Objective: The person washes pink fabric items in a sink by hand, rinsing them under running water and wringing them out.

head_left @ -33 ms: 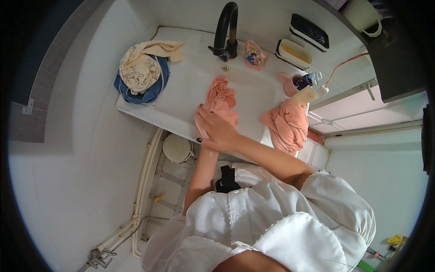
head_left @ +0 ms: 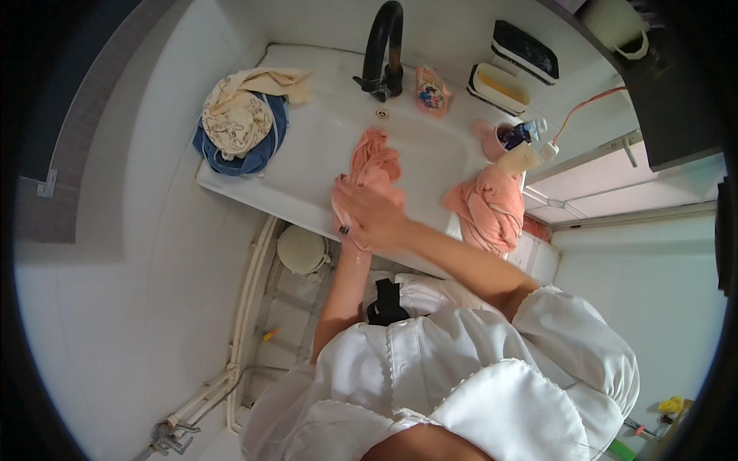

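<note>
A wet-looking pink cloth (head_left: 375, 157) lies bunched in the white sink (head_left: 307, 165), near its front edge. My right hand (head_left: 375, 219) rests over the near end of it, its fingers stretched across the cloth and its thumb, with a dark nail, hooked round the near side. Below it, my left hand (head_left: 354, 244) reaches in from the front. Only its wrist area shows; the fingers are hidden under the cloth and my right hand. Another pink cloth (head_left: 488, 211) is heaped on the right rim of the sink.
A black curved tap (head_left: 382, 54) stands at the back, beside a pink printed pouch (head_left: 432, 91). Soap boxes (head_left: 500, 88) hang on the wall. A pink cup (head_left: 492, 142) with tubes stands at right. Cream patterned fabric (head_left: 238, 123) and blue fabric (head_left: 265, 150) pile up at left.
My right hand has shifted very slightly, and its thumb has moved a little upward and right. The cloth stays in nearly the same place.
</note>
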The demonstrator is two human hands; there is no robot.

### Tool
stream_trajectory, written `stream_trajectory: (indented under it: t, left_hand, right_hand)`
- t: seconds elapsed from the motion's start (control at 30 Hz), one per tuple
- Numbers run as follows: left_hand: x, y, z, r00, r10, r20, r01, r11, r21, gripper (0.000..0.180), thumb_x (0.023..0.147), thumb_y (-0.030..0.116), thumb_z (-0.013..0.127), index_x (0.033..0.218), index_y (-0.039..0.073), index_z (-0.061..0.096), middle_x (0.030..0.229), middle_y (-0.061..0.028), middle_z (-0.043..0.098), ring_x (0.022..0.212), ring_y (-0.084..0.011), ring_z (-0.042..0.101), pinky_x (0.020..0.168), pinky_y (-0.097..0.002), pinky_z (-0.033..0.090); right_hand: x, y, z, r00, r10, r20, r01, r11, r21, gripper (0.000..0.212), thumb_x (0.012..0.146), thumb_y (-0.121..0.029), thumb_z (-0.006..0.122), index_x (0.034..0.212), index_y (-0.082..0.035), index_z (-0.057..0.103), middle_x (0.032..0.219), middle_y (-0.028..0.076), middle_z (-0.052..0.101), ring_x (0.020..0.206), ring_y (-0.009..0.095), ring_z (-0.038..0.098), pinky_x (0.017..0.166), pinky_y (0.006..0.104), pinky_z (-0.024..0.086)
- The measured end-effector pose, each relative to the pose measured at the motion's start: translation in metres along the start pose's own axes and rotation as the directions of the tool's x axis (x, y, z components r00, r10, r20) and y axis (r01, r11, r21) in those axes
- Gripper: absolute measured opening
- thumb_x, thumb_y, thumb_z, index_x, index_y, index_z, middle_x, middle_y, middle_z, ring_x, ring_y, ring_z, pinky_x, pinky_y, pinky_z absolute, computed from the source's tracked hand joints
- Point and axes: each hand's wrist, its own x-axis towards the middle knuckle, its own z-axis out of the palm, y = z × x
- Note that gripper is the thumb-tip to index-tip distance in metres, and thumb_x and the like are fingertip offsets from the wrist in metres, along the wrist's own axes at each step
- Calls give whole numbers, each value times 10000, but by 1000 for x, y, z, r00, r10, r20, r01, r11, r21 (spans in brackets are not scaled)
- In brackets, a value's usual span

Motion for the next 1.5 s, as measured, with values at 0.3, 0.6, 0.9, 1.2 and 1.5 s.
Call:
stream_trajectory:
  t: [0.3, 0.6, 0.9, 1.2, 1.5]
  left_hand:
    - [22, 37, -3, 727, -652, -214, 663, 748, -26, 508, 889, 393, 249, 1302, 99, 247, 1305, -90, 306, 1185, -264, 305, 974, -416, 255]
    - [35, 50, 7, 476, -838, -266, 878, 436, 197, 459, 890, 399, 261, 1245, 115, 327, 1214, -56, 400, 1093, -236, 403, 934, -383, 324]
    - [25, 52, 19, 485, -824, -293, 873, 437, 215, 449, 889, 396, 268, 1233, 116, 339, 1205, -54, 407, 1093, -233, 404, 929, -370, 331]
    - [25, 50, 23, 511, -833, -211, 849, 451, 275, 438, 889, 393, 275, 1220, 117, 350, 1196, -52, 415, 1092, -229, 405, 923, -358, 339]
    - [28, 47, -4, 303, -950, -82, 943, 311, -118, 372, 855, 413, 394, 1076, 115, 433, 1076, -45, 466, 1019, -208, 447, 862, -349, 393]
  right_hand:
    - [16, -4, 27, 972, 215, -97, -225, 967, -118, 559, 762, -269, 499, 1161, 103, 374, 1237, 242, 371, 1180, 341, 320, 999, 378, 228]
    - [26, 28, 3, 794, 607, -36, -607, 791, -70, 581, 690, -256, 548, 1156, 65, 414, 1180, 238, 429, 1126, 348, 388, 948, 389, 300]
    - [33, 48, 2, 950, 301, -78, -308, 945, -110, 513, 746, -342, 507, 1073, 53, 490, 1119, 204, 501, 1077, 316, 447, 919, 381, 334]
    - [17, 32, 2, 945, 304, -125, -296, 952, 77, 339, 711, -258, 536, 932, -3, 569, 972, 177, 566, 914, 316, 526, 808, 369, 404]
    - [24, 104, 9, 634, 559, 534, -770, 522, 367, 414, 692, -350, 571, 1000, -72, 567, 1003, 123, 549, 905, 242, 537, 782, 338, 422]
